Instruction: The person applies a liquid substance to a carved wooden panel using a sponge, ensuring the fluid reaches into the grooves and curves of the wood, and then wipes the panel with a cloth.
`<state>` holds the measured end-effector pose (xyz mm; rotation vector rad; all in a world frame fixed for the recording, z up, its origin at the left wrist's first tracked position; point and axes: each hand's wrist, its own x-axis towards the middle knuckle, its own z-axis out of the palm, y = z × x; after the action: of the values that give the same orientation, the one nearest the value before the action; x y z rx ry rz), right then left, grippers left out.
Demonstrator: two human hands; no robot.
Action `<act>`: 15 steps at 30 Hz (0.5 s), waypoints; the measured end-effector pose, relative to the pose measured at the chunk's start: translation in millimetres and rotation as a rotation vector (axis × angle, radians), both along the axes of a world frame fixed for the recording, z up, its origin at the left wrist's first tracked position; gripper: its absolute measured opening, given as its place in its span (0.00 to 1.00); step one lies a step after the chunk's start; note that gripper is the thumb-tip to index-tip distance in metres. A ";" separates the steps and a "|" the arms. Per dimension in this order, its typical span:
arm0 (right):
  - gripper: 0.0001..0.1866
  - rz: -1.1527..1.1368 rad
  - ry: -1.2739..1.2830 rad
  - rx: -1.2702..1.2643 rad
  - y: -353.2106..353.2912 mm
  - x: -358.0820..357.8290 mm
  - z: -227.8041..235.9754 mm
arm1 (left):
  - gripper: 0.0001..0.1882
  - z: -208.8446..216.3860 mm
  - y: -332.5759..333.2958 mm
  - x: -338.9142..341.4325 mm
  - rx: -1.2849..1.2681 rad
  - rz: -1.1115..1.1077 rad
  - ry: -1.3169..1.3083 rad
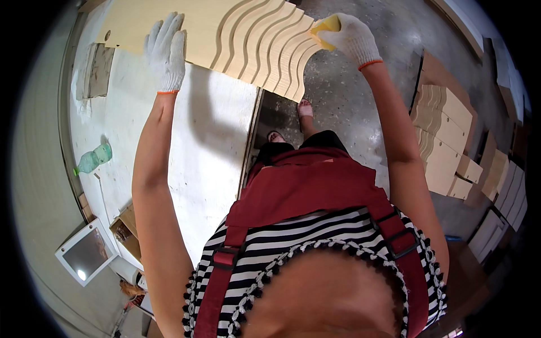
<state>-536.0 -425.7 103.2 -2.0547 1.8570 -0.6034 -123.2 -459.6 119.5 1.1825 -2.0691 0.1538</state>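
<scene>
Head view: stack of wavy-edged panels [203,34] is lying fanned out, each edge stepping past the next, on the white bench [222,169]. Its right end is overhanging the bench edge, above the concrete floor [360,112].

I'm pinching a yellow block [328,26] in the gloved right hand [356,42], thumb and fingers closed round it, its face meeting the outermost wavy edge. Left hand [167,50], also gloved, is appearing to rest flat on the stack's plain part; fingers straight, near together, gripping nothing.

Progress: I'm judging this as edge work with the block, mid-pass. Stack is already laid out with edges exposed, block is on the wood. I'm not seeing any clear difference in finish between the edges, so can't call which are done and which are left.

Further out: a wood block [98,70] is sitting on the bench near the stack's left end, a green bottle [94,159] is lying nearer the body. Over on the right, more wavy-edged pieces [445,121] are lying by brown board [451,79]. Can't tell if those are finished or waiting.
</scene>
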 end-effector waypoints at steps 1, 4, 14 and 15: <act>0.25 0.011 -0.002 0.002 3.7 6.3 1.2 | 0.19 0.0 1.1 3.0 -0.015 -0.003 -0.001; 0.26 -0.019 0.034 -0.040 16.6 20.0 5.9 | 0.19 3.5 2.4 0.5 -0.014 -0.004 0.009; 0.25 0.102 -0.027 0.088 39.0 52.3 19.0 | 0.19 11.1 9.3 -6.4 0.015 -0.018 -0.007; 0.25 0.111 0.019 0.072 40.1 54.9 18.8 | 0.19 12.0 8.4 -7.6 -0.012 -0.012 -0.025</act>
<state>-481.1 -385.7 122.0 -2.1072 1.7344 -0.4831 -130.8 -451.3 131.5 1.1664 -2.0938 0.1757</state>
